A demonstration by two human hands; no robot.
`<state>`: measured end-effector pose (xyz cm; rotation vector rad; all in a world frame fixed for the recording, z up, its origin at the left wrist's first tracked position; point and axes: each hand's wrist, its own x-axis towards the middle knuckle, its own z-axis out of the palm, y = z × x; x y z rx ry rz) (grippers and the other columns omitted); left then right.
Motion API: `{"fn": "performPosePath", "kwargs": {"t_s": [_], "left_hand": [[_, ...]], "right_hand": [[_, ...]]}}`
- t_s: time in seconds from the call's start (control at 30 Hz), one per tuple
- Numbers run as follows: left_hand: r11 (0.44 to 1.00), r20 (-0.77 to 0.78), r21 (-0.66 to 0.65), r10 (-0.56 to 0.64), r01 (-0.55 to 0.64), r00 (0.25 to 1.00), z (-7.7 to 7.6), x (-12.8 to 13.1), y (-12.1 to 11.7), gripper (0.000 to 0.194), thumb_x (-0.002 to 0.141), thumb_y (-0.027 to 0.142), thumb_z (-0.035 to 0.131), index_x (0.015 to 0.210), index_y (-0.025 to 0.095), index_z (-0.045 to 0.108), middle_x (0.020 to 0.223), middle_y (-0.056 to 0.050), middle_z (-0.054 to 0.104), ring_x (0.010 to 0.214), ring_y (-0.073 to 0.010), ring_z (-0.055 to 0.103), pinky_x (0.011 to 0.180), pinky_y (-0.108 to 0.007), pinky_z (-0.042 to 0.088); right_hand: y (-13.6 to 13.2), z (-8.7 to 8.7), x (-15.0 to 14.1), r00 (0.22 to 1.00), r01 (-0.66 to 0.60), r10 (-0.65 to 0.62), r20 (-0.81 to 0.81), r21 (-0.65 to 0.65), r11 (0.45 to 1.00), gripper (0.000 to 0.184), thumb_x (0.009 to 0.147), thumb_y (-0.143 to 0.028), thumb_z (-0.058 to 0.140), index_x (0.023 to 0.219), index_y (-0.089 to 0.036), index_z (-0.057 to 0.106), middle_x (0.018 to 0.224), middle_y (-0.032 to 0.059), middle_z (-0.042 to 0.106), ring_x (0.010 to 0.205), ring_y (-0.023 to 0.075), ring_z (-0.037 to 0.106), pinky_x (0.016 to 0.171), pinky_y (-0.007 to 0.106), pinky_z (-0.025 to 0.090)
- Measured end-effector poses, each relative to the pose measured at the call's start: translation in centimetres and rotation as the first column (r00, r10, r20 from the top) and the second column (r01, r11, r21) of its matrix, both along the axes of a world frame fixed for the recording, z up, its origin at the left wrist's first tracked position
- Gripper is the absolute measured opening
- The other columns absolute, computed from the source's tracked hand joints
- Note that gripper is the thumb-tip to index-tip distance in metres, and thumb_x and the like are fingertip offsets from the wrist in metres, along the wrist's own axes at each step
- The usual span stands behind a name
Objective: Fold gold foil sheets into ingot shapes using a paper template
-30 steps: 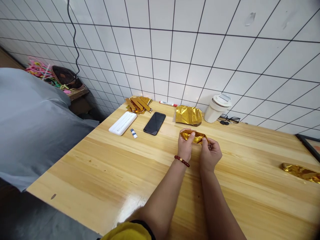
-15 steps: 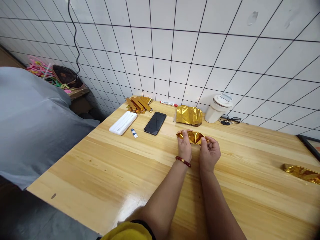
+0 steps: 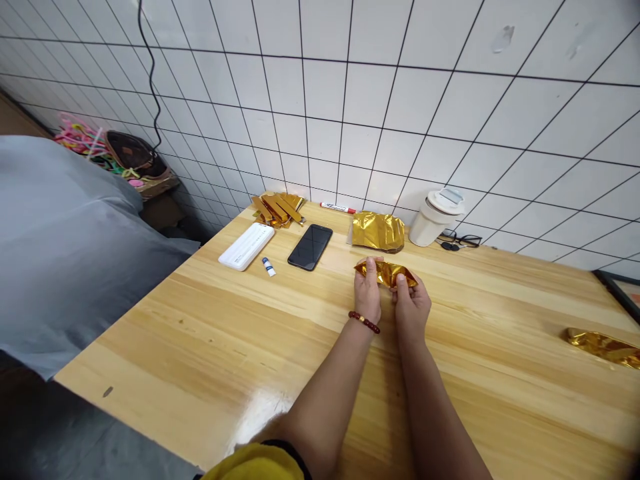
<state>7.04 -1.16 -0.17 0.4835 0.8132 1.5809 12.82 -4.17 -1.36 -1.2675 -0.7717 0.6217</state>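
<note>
A folded piece of shiny gold foil paper (image 3: 387, 273) is held up between my two hands over the table. My left hand (image 3: 367, 293) grips its left part, thumb on top, fingers hidden behind. On the right part, my right hand (image 3: 413, 303) presses with its thumb, the other fingers curled behind. Just beyond my hands lies a stack of gold foil sheets (image 3: 379, 231). Another folded gold foil piece (image 3: 605, 347) rests at the right side of the table.
On the wooden table (image 3: 200, 360) are a phone (image 3: 310, 247), a white power bank (image 3: 247, 246), a small blue-and-white tube (image 3: 269, 267), gold strips (image 3: 279, 209), a marker (image 3: 337, 208), a lidded cup (image 3: 435, 217) and glasses (image 3: 460, 240). Grey cloth (image 3: 75, 253) hangs at left.
My right hand has shifted slightly left along the foil, its thumb now further in from the right end. My left hand has barely moved.
</note>
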Motion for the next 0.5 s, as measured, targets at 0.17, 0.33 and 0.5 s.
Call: {"fn": "performPosePath", "kwargs": {"t_s": [0.17, 0.33, 0.5], "left_hand": [[0.997, -0.038, 0.073, 0.036, -0.033, 0.999, -0.21, -0.16, 0.29, 0.037, 0.079, 0.053, 0.070, 0.085, 0.017, 0.070, 0.092, -0.006, 0.072, 0.088, -0.0170, 0.064, 0.085, -0.030, 0.049], [0.990, -0.075, 0.142, -0.003, 0.014, 0.997, 0.31, -0.25, -0.03, 0.031, 0.080, 0.048, 0.071, 0.085, 0.017, 0.073, 0.094, -0.008, 0.074, 0.091, -0.0182, 0.065, 0.091, -0.033, 0.048], [0.983, -0.119, 0.170, -0.055, 0.075, 0.991, 0.69, -0.33, -0.43, 0.031, 0.081, 0.047, 0.070, 0.087, 0.017, 0.076, 0.098, -0.009, 0.075, 0.095, -0.0189, 0.066, 0.091, -0.032, 0.049]], "right_hand": [[0.16, 0.07, 0.28, 0.997, 0.074, -0.074, -0.029, 0.013, 0.997, 0.045, 0.072, -0.048, 0.074, 0.101, -0.015, 0.065, 0.077, -0.0002, 0.062, 0.055, 0.0083, 0.045, 0.051, 0.024, 0.038], [0.36, 0.34, 0.47, 0.989, 0.049, -0.049, -0.137, -0.003, 0.999, 0.042, 0.062, -0.043, 0.081, 0.091, -0.016, 0.064, 0.070, -0.0026, 0.060, 0.053, 0.0082, 0.044, 0.050, 0.024, 0.036], [0.31, 0.48, 0.62, 0.942, 0.066, -0.049, -0.332, 0.039, 0.997, 0.045, 0.060, -0.039, 0.082, 0.095, -0.016, 0.064, 0.073, -0.0035, 0.059, 0.053, 0.0064, 0.043, 0.051, 0.022, 0.034]]}}
